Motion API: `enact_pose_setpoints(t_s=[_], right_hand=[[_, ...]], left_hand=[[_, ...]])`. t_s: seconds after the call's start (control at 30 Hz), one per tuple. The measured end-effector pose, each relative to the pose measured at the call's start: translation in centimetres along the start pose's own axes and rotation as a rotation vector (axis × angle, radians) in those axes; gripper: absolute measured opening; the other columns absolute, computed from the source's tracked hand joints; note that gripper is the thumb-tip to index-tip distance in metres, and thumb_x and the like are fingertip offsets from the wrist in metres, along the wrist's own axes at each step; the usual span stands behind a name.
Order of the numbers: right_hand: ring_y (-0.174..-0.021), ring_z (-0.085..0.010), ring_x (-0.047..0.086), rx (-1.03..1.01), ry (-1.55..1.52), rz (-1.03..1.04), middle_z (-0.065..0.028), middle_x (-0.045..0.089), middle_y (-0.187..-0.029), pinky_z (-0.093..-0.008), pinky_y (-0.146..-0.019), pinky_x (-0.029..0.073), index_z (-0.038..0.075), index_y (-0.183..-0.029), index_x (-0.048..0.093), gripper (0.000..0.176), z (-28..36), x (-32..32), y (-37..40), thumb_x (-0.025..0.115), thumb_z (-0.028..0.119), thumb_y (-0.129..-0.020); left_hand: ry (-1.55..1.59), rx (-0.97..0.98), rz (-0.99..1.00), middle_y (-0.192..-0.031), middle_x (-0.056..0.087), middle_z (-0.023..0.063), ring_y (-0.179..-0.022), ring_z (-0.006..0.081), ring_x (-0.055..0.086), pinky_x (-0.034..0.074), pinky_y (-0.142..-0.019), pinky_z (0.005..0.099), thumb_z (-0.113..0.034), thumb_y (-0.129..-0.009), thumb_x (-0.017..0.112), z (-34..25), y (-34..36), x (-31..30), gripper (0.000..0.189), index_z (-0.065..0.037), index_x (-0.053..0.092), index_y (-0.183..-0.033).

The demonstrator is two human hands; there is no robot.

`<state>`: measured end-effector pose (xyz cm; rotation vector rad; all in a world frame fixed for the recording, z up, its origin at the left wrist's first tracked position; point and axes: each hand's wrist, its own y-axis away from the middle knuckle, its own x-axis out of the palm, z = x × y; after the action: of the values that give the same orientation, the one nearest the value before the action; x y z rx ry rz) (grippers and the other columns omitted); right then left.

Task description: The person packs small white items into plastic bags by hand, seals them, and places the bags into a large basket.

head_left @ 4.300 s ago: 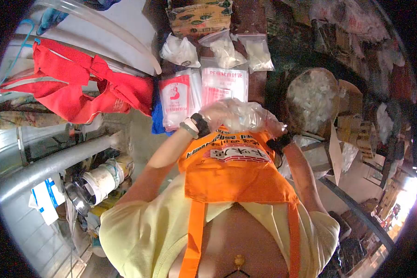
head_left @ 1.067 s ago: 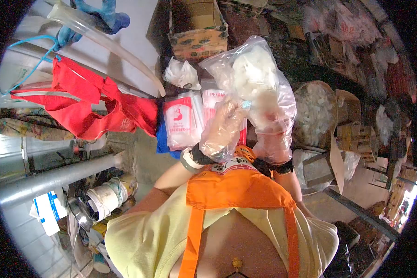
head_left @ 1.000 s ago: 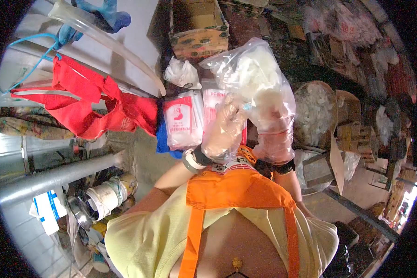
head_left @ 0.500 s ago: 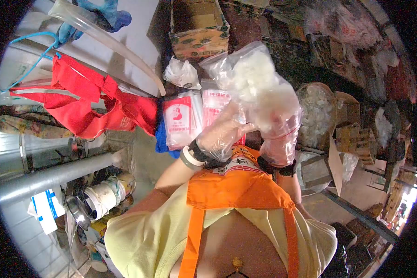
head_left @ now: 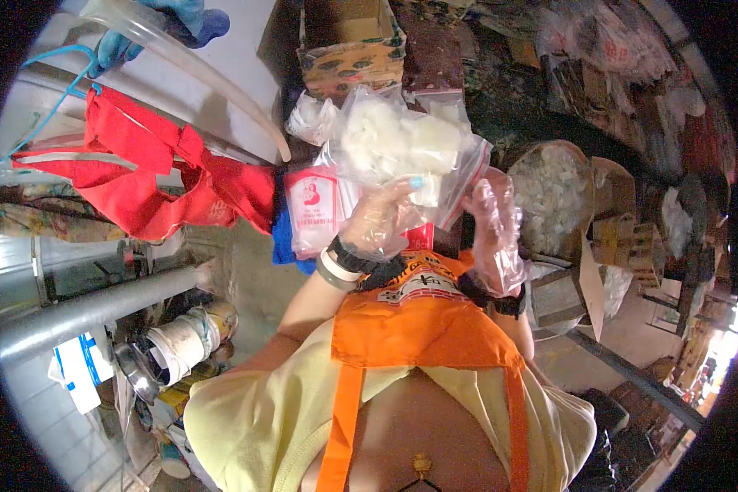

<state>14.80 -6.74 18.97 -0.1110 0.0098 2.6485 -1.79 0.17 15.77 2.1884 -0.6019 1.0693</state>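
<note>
A clear bag (head_left: 406,143) filled with white pieces is in front of my chest, over the printed red-and-white packets (head_left: 312,205). My left hand (head_left: 377,220), in a thin clear plastic glove, grips the bag's lower edge, with the thumb on top. My right hand (head_left: 496,234), gloved the same way, is just right of the bag's red-lined edge. Its fingers point up and are slightly parted, with nothing visible in them. Whether its thumb touches the bag is unclear.
A cardboard box (head_left: 348,61) stands beyond the bag, and a white plastic bundle (head_left: 312,119) lies beside it. On the right is a large bag of white pieces (head_left: 549,197) near open cartons (head_left: 623,246). A red apron (head_left: 164,172) hangs left.
The filled bag has moved left and lower and lies flatter. My right hand has come away from its contents to its right side. My left thumb now presses on the bag.
</note>
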Motion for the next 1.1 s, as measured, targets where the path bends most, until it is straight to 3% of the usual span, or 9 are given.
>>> enact_pose_setpoints(t_s=[0.17,0.23,0.37,0.47,0.6,0.63,0.87,1.0,1.1], right_hand=[[-0.086,-0.0105,0.050,0.267,-0.291,-0.050,0.0001,0.059,-0.096,-0.0287,-0.076,0.044,0.003,-0.112,0.059,0.035,1.2,2.1,0.1,0.052,0.035,-0.102],[-0.087,-0.0101,0.051,0.224,-0.223,-0.030,0.0004,0.060,-0.096,-0.0270,-0.077,0.044,0.004,-0.110,0.059,0.034,1.5,2.2,-0.7,0.054,0.036,-0.101],[-0.090,-0.0094,0.056,0.073,0.002,-0.088,-0.0018,0.064,-0.096,-0.0263,-0.077,0.047,0.004,-0.104,0.062,0.027,1.1,1.9,-1.6,0.060,0.030,-0.098],[-0.091,-0.0110,0.058,-0.085,-0.187,-0.017,-0.0035,0.064,-0.097,-0.0268,-0.079,0.048,0.002,-0.102,0.061,0.021,-1.6,1.6,-2.9,0.062,0.023,-0.097],[-0.094,-0.0127,0.058,-0.311,-0.016,0.211,-0.0048,0.064,-0.100,-0.0278,-0.082,0.047,0.003,-0.105,0.061,0.022,-2.4,1.3,-3.8,0.061,0.024,-0.097],[-0.094,-0.0132,0.058,-0.352,0.104,0.259,-0.0051,0.064,-0.100,-0.0282,-0.082,0.047,0.003,-0.105,0.061,0.022,-3.0,1.3,-3.8,0.061,0.023,-0.096],[-0.099,-0.0169,0.059,-0.485,0.451,0.474,-0.0075,0.064,-0.105,-0.0311,-0.086,0.048,0.004,-0.107,0.063,0.022,-7.9,0.6,-2.9,0.060,0.021,-0.093],[-0.101,-0.0191,0.059,-0.508,0.469,0.512,-0.0088,0.065,-0.108,-0.0328,-0.088,0.048,0.004,-0.108,0.064,0.023,-8.2,-0.1,-2.4,0.060,0.020,-0.092],[-0.103,-0.0207,0.060,-0.520,0.471,0.544,-0.0098,0.065,-0.110,-0.0340,-0.090,0.048,0.005,-0.109,0.064,0.023,-8.4,-0.4,-2.1,0.060,0.019,-0.090]], left_hand=[[0.039,-0.083,-0.040,-0.120,0.065,0.0113,-0.107,0.0243,0.065,0.050,-0.098,0.0381,-0.012,-0.087,0.066,1.7,-0.7,-0.8,0.042,0.000,0.056,-0.125],[-0.261,-0.017,-0.054,-0.104,0.065,0.0078,-0.091,0.0210,0.064,0.051,-0.084,0.0347,-0.009,-0.089,0.062,3.2,-1.2,-2.3,0.035,-0.001,0.059,-0.122],[-1.212,0.593,0.290,-0.098,0.066,0.0136,-0.095,0.0267,0.064,0.050,-0.086,0.0338,-0.003,-0.087,0.057,2.7,0.6,-4.4,0.039,-0.005,0.059,-0.126],[-1.273,0.806,0.490,-0.100,0.065,0.0219,-0.107,0.0330,0.062,0.048,-0.095,0.0342,0.004,-0.083,0.054,2.1,0.7,-6.8,0.048,-0.009,0.059,-0.129],[-0.236,0.174,-0.226,-0.147,0.037,0.0172,-0.139,0.0284,0.036,0.037,-0.111,0.0438,-0.001,-0.084,0.065,2.0,3.2,-8.1,0.069,-0.011,0.037,-0.146],[-0.360,0.219,-0.156,-0.156,0.020,0.0111,-0.143,0.0264,0.026,0.033,-0.114,0.0459,-0.011,-0.085,0.072,1.2,3.4,-8.4,0.081,-0.013,0.025,-0.151],[-1.437,0.194,-0.082,-0.135,0.051,0.0120,-0.127,0.0218,0.047,0.036,-0.110,0.0361,-0.025,-0.092,0.064,0.5,2.6,-7.3,0.050,-0.009,0.049,-0.138],[-0.897,0.130,0.029,-0.123,0.062,0.0108,-0.119,0.0253,0.055,0.040,-0.105,0.0378,-0.022,-0.093,0.061,3.6,-0.3,-10.3,0.038,-0.005,0.058,-0.127],[-1.137,0.309,0.123,-0.120,0.065,0.0088,-0.110,0.0214,0.060,0.046,-0.098,0.0375,-0.024,-0.094,0.059,2.7,-1.4,-9.0,0.037,-0.005,0.059,-0.126]])
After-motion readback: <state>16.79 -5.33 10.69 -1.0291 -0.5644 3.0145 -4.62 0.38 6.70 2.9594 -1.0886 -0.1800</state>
